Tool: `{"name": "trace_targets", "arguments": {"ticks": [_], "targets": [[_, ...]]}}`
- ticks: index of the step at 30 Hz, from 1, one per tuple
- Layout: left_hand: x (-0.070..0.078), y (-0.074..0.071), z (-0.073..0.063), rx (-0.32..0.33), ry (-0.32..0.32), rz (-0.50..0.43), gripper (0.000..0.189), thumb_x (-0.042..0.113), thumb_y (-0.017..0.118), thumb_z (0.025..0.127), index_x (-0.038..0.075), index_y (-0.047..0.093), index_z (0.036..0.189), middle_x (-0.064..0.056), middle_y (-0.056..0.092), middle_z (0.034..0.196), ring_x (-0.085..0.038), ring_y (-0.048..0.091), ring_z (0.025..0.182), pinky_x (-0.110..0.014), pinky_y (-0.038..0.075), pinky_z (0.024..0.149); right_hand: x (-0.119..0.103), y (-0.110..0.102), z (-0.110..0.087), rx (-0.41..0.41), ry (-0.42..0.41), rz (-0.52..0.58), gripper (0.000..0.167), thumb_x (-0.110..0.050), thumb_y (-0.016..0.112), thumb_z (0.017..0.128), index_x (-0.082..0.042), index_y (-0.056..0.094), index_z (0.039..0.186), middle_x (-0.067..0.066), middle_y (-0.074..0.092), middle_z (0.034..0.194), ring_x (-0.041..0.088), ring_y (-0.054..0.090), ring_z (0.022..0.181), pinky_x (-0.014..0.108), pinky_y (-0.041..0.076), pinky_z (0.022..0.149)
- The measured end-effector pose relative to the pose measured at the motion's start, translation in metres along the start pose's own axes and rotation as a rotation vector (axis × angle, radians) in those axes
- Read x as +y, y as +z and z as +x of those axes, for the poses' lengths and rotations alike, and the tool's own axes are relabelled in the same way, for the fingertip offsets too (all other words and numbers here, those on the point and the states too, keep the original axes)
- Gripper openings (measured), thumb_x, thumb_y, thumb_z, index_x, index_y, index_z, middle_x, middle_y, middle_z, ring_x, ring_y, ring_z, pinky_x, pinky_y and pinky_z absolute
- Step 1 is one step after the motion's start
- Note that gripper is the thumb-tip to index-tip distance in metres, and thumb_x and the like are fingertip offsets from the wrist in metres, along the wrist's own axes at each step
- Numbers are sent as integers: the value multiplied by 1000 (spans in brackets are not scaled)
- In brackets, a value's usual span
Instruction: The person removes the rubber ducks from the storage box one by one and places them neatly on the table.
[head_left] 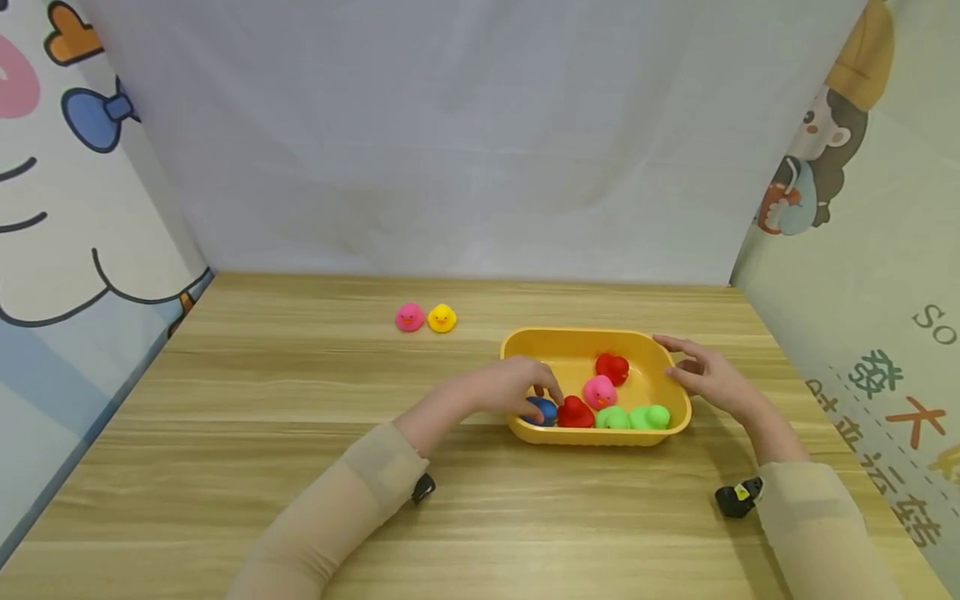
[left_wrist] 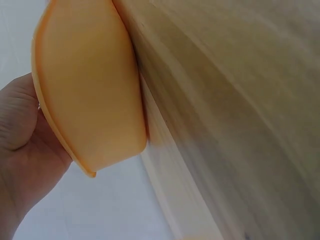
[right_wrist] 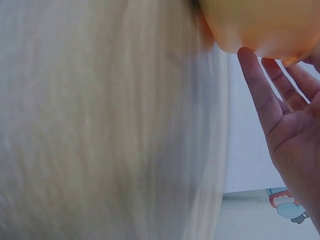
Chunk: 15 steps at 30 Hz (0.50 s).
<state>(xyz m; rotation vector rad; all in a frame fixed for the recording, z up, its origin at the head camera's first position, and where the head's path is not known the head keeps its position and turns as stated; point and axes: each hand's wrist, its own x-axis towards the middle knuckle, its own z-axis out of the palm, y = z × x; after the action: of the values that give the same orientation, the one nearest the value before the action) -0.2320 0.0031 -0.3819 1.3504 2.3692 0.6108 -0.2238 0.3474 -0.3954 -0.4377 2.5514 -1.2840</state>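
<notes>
A yellow-orange plastic tray (head_left: 577,437) stands on the table with several small rubber ducks in it. My left hand (head_left: 517,385) reaches over its left end, fingers and thumb bent around a blue rubber duck (head_left: 545,411) that they partly cover. Beside that lie a red duck (head_left: 575,412), a pink duck (head_left: 600,392), a light green duck (head_left: 613,418) and another green duck (head_left: 651,417); a second red duck (head_left: 612,368) is farther back. At the tray's right end my right hand (head_left: 708,383) touches the rim with extended fingers. The left wrist view shows the tray wall (left_wrist: 90,90) hiding the left fingertips.
Behind the tray to the left, a pink duck (head_left: 409,317) and a yellow duck (head_left: 442,318) sit side by side on the wooden table (head_left: 300,392). A white cloth (head_left: 465,150) hangs along the back edge; printed panels flank both sides.
</notes>
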Motion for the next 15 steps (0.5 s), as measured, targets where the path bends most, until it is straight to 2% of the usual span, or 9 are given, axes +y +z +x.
{"name": "trace_targets", "arguments": {"ticks": [7, 15], "targets": [[-1, -2, 4, -31, -14, 0, 28, 18, 74, 82, 13, 70, 110, 3, 65, 107, -8, 58, 90, -14, 46, 80, -1, 0, 0, -1, 4, 8, 55, -15, 53, 97, -4, 31, 145, 29, 44, 135, 6, 61, 91, 26, 56, 72], [-2, -1, 6, -40, -21, 14, 25, 21, 74, 82, 15, 70, 106, 5, 65, 101, -7, 57, 87, -14, 46, 78, -2, 1, -2, -1, -5, 36, 55, -15, 52, 97, -3, 30, 146, 30, 43, 135, 8, 61, 92, 28, 56, 72]]}}
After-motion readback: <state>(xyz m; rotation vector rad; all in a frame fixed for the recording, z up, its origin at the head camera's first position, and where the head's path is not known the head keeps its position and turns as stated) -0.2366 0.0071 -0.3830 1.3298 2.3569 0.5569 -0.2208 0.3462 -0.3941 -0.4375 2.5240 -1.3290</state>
